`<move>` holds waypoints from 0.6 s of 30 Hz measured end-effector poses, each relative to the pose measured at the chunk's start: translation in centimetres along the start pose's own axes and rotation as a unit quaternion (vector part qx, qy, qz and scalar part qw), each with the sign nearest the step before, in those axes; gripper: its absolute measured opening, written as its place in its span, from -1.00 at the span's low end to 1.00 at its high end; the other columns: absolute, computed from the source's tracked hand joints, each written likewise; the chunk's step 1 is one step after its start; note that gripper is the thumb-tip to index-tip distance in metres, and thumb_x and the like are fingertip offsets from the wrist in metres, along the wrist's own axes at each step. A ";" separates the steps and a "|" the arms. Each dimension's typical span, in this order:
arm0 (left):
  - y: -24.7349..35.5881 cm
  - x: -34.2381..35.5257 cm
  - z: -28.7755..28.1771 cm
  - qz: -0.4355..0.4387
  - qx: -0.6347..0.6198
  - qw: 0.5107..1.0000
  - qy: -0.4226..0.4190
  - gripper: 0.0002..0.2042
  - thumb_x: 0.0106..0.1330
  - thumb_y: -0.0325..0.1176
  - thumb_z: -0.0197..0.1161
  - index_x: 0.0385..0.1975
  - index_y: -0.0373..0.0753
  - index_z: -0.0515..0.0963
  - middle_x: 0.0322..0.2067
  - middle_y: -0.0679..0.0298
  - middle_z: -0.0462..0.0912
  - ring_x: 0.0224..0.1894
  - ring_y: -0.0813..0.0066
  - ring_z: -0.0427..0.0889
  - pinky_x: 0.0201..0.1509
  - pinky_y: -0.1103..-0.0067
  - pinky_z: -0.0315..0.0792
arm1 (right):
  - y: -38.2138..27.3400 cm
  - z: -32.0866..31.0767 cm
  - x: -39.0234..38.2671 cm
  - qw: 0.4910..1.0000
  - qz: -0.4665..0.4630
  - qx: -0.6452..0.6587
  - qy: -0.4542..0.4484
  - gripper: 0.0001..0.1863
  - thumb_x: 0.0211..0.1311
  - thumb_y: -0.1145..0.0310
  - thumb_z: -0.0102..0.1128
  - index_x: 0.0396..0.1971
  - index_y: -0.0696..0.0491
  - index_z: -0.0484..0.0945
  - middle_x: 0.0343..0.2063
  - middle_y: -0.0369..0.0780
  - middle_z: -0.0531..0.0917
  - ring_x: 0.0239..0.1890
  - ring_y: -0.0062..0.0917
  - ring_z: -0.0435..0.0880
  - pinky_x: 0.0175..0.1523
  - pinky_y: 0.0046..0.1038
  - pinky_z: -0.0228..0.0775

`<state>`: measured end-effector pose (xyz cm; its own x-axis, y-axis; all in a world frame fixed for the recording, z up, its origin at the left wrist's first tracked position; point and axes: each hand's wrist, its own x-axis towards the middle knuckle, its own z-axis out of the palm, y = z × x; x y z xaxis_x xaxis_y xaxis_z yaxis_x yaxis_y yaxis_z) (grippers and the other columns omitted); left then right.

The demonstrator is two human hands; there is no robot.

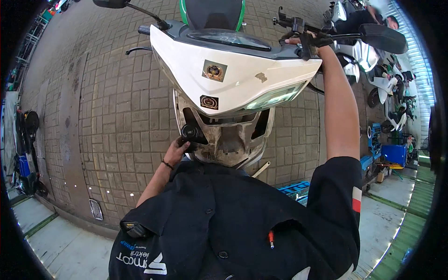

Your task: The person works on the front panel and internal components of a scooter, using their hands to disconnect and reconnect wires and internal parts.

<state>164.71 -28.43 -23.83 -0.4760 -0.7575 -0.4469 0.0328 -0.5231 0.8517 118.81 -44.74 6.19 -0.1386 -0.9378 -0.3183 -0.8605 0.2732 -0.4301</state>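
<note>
Left hand (176,150) touches horn (190,133) — right hand (303,41) apparently grips handlebar (298,25).

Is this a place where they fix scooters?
Probably yes, a scooter repair yard. The person's left hand reaches into a white scooter with panels off, the right hand grips its handlebar, and more scooters are parked on the brick paving.

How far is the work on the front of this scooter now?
Done, it seems: the lower front cover is off, leaving the grimy inner frame bare under the white headlight panel.
In hand: the left hand holds the round black horn; the right hand grips the handlebar.
Left: the frame is still uncovered.
</note>
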 end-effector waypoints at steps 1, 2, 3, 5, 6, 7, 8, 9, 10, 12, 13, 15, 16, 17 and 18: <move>-0.2 0.3 0.1 0.005 -0.002 1.000 -0.004 -0.69 0.25 -0.38 0.11 -0.07 -0.42 0.36 -0.20 0.20 0.54 -0.17 0.45 0.53 -0.06 0.53 0.42 | -0.4 -0.3 -0.5 0.999 0.011 -0.030 0.005 -0.53 -0.08 0.16 0.35 -0.19 0.11 0.51 -0.39 -0.30 0.60 -0.34 -0.64 0.51 -0.20 -0.52 0.41; -0.5 0.5 0.1 0.009 -0.004 1.000 -0.008 -0.69 0.24 -0.39 0.12 -0.08 -0.42 0.36 -0.22 0.20 0.55 -0.20 0.45 0.54 -0.09 0.54 0.44 | -0.5 -0.6 -0.8 0.999 0.018 -0.044 -0.003 -0.54 -0.08 0.15 0.35 -0.20 0.10 0.51 -0.39 -0.29 0.60 -0.35 -0.64 0.51 -0.21 -0.51 0.40; -0.2 0.3 0.3 0.009 -0.005 1.000 -0.004 -0.69 0.24 -0.39 0.12 -0.08 -0.42 0.36 -0.22 0.20 0.55 -0.20 0.45 0.54 -0.09 0.54 0.44 | -0.5 -0.5 -0.6 0.998 0.018 -0.055 -0.014 -0.54 -0.08 0.14 0.35 -0.20 0.09 0.51 -0.39 -0.29 0.59 -0.35 -0.63 0.50 -0.22 -0.51 0.40; 0.5 -0.1 0.5 0.009 0.031 0.999 0.001 -0.73 0.24 -0.42 0.10 -0.13 -0.44 0.37 -0.28 0.18 0.57 -0.27 0.45 0.56 -0.17 0.54 0.46 | 1.0 0.0 0.7 0.998 -0.010 -0.054 -0.011 -0.54 -0.09 0.12 0.36 -0.22 0.09 0.52 -0.38 -0.29 0.59 -0.35 -0.62 0.50 -0.22 -0.50 0.39; 0.9 -0.2 0.7 0.008 0.030 1.000 0.002 -0.73 0.24 -0.42 0.10 -0.13 -0.44 0.37 -0.28 0.18 0.57 -0.27 0.45 0.56 -0.17 0.54 0.46 | 0.7 0.1 0.6 0.998 -0.023 -0.053 -0.009 -0.54 -0.10 0.12 0.36 -0.23 0.09 0.52 -0.38 -0.28 0.59 -0.35 -0.62 0.50 -0.22 -0.50 0.38; 1.3 -0.3 0.9 0.009 0.065 0.998 0.019 -0.75 0.24 -0.43 0.10 -0.15 -0.44 0.38 -0.32 0.17 0.57 -0.31 0.46 0.56 -0.20 0.54 0.46 | 0.3 0.2 0.6 0.998 -0.036 -0.053 -0.007 -0.54 -0.11 0.11 0.37 -0.24 0.09 0.52 -0.38 -0.28 0.59 -0.35 -0.62 0.50 -0.22 -0.49 0.38; 1.5 -0.4 1.0 0.009 0.099 0.994 0.037 -0.77 0.23 -0.44 0.09 -0.18 -0.44 0.38 -0.36 0.17 0.57 -0.34 0.46 0.56 -0.23 0.54 0.46 | -0.2 0.2 0.4 0.997 -0.019 -0.079 0.002 -0.54 -0.11 0.11 0.37 -0.25 0.09 0.52 -0.38 -0.27 0.59 -0.34 -0.61 0.50 -0.21 -0.48 0.37; 1.3 -0.1 1.0 0.009 0.099 0.995 0.032 -0.77 0.23 -0.44 0.09 -0.18 -0.44 0.38 -0.36 0.17 0.57 -0.34 0.46 0.56 -0.23 0.54 0.46 | -0.6 -0.1 -0.2 0.994 0.004 -0.107 0.015 -0.54 -0.11 0.12 0.38 -0.26 0.10 0.52 -0.38 -0.27 0.59 -0.33 -0.60 0.50 -0.19 -0.47 0.37; 1.0 0.3 0.8 0.021 0.103 0.994 0.024 -0.78 0.23 -0.45 0.08 -0.19 -0.44 0.38 -0.37 0.16 0.57 -0.36 0.46 0.56 -0.24 0.54 0.46 | -0.3 -0.3 -0.4 0.994 0.008 -0.108 0.018 -0.54 -0.11 0.12 0.38 -0.26 0.10 0.52 -0.38 -0.27 0.59 -0.33 -0.60 0.50 -0.19 -0.47 0.37; 1.0 0.4 0.7 0.032 0.108 0.993 0.022 -0.79 0.23 -0.46 0.08 -0.20 -0.45 0.38 -0.38 0.16 0.57 -0.37 0.46 0.56 -0.25 0.54 0.46 | 0.1 -0.2 -0.1 0.998 0.010 -0.060 0.005 -0.54 -0.12 0.12 0.38 -0.25 0.10 0.51 -0.37 -0.26 0.59 -0.32 -0.60 0.50 -0.17 -0.46 0.36; 1.1 0.1 0.7 0.028 0.109 0.993 0.027 -0.80 0.22 -0.46 0.08 -0.22 -0.45 0.39 -0.39 0.16 0.58 -0.37 0.46 0.56 -0.26 0.54 0.46 | -0.2 0.1 0.1 0.999 0.006 -0.042 -0.002 -0.54 -0.12 0.12 0.38 -0.25 0.09 0.51 -0.37 -0.26 0.59 -0.32 -0.59 0.50 -0.16 -0.45 0.36; 1.5 -0.1 0.8 0.024 0.110 0.993 0.026 -0.80 0.22 -0.46 0.08 -0.23 -0.45 0.39 -0.39 0.16 0.58 -0.37 0.46 0.56 -0.26 0.55 0.46 | -0.5 0.1 -0.2 1.000 0.020 -0.011 0.000 -0.54 -0.12 0.14 0.39 -0.24 0.09 0.51 -0.36 -0.25 0.59 -0.31 -0.58 0.51 -0.14 -0.45 0.36; 1.7 0.0 0.9 0.014 0.106 0.994 0.019 -0.80 0.22 -0.47 0.07 -0.22 -0.44 0.38 -0.39 0.16 0.58 -0.36 0.46 0.57 -0.26 0.55 0.46 | -0.6 0.0 -0.6 1.000 0.029 -0.001 0.004 -0.54 -0.12 0.15 0.39 -0.24 0.09 0.51 -0.35 -0.25 0.59 -0.31 -0.57 0.51 -0.14 -0.44 0.36; 1.9 0.1 0.9 0.004 0.102 0.995 0.011 -0.80 0.22 -0.48 0.07 -0.21 -0.44 0.37 -0.39 0.16 0.58 -0.36 0.46 0.57 -0.26 0.55 0.46 | -0.5 -0.2 -0.9 1.000 0.020 -0.013 0.016 -0.54 -0.13 0.15 0.39 -0.24 0.09 0.51 -0.35 -0.24 0.60 -0.32 -0.56 0.51 -0.15 -0.44 0.36; 2.0 0.1 1.0 0.003 0.102 0.995 0.011 -0.80 0.22 -0.48 0.07 -0.21 -0.44 0.37 -0.39 0.16 0.58 -0.36 0.46 0.57 -0.26 0.55 0.46 | -0.3 -0.1 -0.8 1.000 0.015 -0.018 0.021 -0.54 -0.14 0.15 0.39 -0.24 0.09 0.51 -0.34 -0.24 0.60 -0.32 -0.55 0.51 -0.16 -0.44 0.36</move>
<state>163.87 -29.13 -21.87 -0.4567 -0.7697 -0.4462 -0.1442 -0.4308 0.8908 119.11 -44.10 6.63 -0.1842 -0.9376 -0.2949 -0.8728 0.2940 -0.3896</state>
